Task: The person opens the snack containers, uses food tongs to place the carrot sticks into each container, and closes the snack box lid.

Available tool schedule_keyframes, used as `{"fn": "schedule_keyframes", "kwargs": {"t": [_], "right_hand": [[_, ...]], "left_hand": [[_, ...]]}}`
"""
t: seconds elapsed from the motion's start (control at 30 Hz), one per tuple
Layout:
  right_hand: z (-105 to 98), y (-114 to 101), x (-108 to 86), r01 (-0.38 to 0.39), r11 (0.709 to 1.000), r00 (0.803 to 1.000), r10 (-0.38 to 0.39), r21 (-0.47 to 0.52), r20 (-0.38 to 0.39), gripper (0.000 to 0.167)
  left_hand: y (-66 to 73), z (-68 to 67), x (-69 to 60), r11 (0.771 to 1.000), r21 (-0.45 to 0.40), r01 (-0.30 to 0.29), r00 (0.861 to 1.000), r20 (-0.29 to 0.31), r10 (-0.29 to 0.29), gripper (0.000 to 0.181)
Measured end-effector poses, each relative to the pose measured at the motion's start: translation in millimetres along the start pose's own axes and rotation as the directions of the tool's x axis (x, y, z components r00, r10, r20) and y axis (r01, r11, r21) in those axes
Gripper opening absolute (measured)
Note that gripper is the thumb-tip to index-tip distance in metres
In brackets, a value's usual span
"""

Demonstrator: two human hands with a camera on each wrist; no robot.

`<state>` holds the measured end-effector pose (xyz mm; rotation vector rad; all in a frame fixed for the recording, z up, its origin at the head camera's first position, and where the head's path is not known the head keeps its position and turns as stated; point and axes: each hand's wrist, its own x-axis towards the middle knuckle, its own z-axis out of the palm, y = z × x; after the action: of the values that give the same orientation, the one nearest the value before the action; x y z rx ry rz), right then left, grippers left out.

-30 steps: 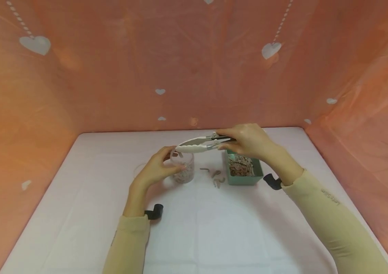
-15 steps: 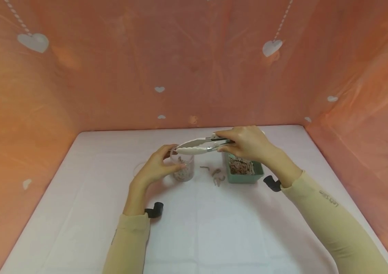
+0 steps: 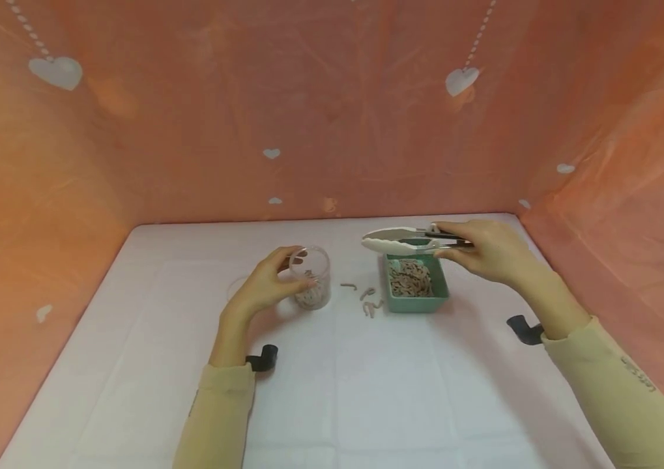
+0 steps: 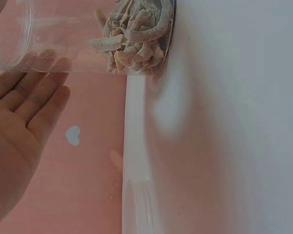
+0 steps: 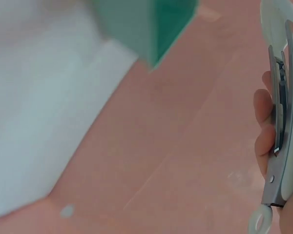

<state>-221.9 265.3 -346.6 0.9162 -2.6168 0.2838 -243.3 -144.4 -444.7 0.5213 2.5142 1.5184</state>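
L hand [image 3: 273, 281] holds clear jar [image 3: 318, 286] on tabletop [image 3: 332, 384], R hand [image 3: 489, 251] grips tongs [image 3: 390, 246], no visible load, by green tub [image 3: 416, 305]; prob. mid-transfer, next move likely calls for lowering them onto brown pcs [image 3: 410, 280].

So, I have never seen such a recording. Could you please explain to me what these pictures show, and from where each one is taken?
There is no machine: this is a person working bare-handed. The wide pictures come from a camera on the head, looking forward and down; the smaller two come from cameras on the left and right wrists, probably the black parts seen there. The left hand holds a clear jar with brownish pieces inside. The right hand holds tongs with pale tips. A green box on the white table holds similar pieces; a few loose pieces lie between it and the jar. A clear round thing, perhaps a lid, lies left of the jar.
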Motion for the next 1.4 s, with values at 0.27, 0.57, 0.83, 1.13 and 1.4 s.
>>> {"fn": "schedule_keyframes", "kwargs": {"t": [0.27, 0.57, 0.83, 1.13, 1.4], "right_hand": [[-15.0, 24.2, -33.5, -0.136, 0.987, 0.965, 0.152, -0.09, 0.213, 0.055], [-18.4, 28.1, -22.8, -0.062, 0.996, 0.904, 0.08, -0.057, 0.42, 0.064], [-14.7, 27.1, -2.9, -0.04, 0.993, 0.854, 0.092, -0.111, 0.513, 0.068], [-9.4, 22.7, -5.4, -0.019, 0.991, 0.867, 0.081, -0.13, 0.491, 0.06], [-5.3, 21.2, -3.2, 0.024, 0.994, 0.887, 0.03, -0.111, 0.461, 0.052]], "left_hand": [[1.3, -1.9, -1.3, 1.0, -0.007, -0.005, 1.0, -0.002, 0.005, 0.078], [0.2, 1.1, -1.3, 1.0, 0.0, 0.008, 1.0, 0.007, -0.008, 0.077], [2.7, 0.1, -1.8, 1.0, 0.005, 0.015, 1.0, 0.004, -0.015, 0.076], [4.2, -2.9, -7.6, 1.0, -0.008, 0.018, 1.0, -0.002, -0.018, 0.075], [5.9, -7.7, -9.1, 1.0, 0.0, 0.022, 1.0, -0.008, -0.022, 0.075]]}}
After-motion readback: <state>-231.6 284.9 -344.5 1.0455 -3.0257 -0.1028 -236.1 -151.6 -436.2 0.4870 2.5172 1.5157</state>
